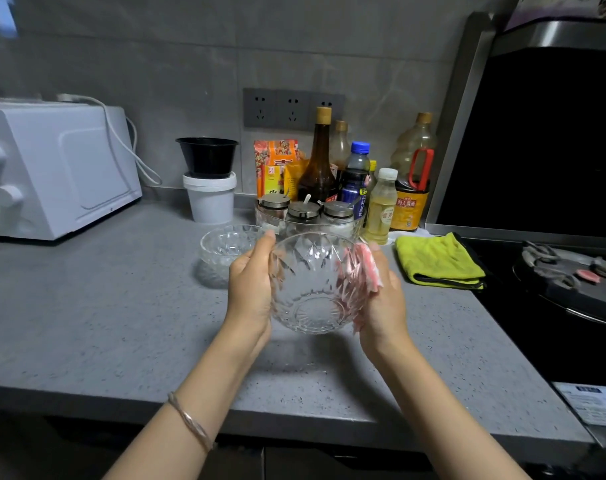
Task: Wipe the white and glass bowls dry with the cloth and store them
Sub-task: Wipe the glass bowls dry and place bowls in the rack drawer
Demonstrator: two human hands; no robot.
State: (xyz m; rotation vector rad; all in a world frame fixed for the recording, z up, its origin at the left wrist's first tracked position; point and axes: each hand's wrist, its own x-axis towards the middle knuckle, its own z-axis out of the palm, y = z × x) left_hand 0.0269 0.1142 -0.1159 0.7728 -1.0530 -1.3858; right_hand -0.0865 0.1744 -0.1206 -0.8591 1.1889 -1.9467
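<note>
While held just above the countertop (pixel 121 306), head view centre, the glass bowl (pixel 317 284) sits between both hands. The left hand (pixel 251 289) curls its fingers round the 9 o'clock wall, and the right hand (pixel 384 299) grips the pink cloth (pixel 369 268) against the 3 o'clock wall. Mouth tilts up toward the wearer; round, no long axis. Risk: slick glass slips, drops, maybe hits the second glass bowl (pixel 227 242) at 10 o'clock.

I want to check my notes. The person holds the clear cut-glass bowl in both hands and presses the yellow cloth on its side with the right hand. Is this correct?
Not quite. In the head view the right hand presses a pink cloth on the clear cut-glass bowl; the folded yellow cloth lies on the grey counter.
</note>
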